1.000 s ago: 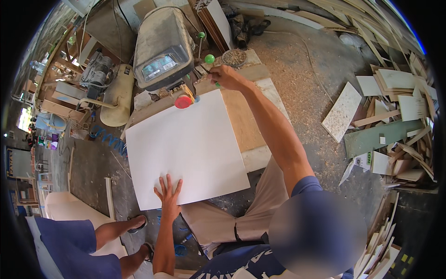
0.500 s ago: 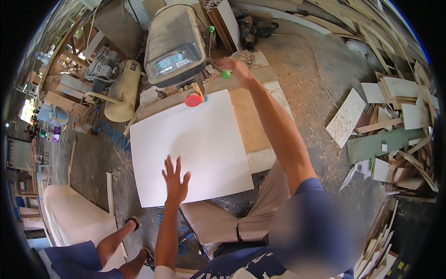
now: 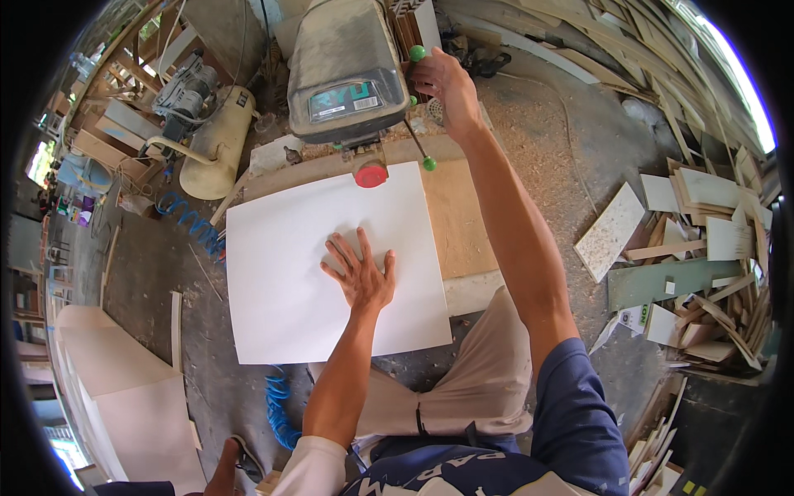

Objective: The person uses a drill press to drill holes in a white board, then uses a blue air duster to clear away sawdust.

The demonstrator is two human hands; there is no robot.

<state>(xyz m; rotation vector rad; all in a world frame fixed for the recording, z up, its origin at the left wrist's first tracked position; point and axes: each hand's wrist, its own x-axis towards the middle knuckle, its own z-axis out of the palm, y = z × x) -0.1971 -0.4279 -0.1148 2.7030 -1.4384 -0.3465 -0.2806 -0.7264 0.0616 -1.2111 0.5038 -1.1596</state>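
The board (image 3: 285, 285) lies on the table (image 3: 455, 223) before the machine (image 3: 347, 78), the left hand (image 3: 361, 279) spread wide on it, likely steadying it. Right of the machine, the right hand (image 3: 453, 89) is beside a knob (image 3: 418, 53); I cannot tell its grip.

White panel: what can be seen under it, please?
A tan wooden board shows past the right edge of the white panel and seems to run beneath it. Everything directly under the panel is covered, so it cannot be seen.

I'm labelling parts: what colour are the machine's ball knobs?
The ball knobs are green; head view.
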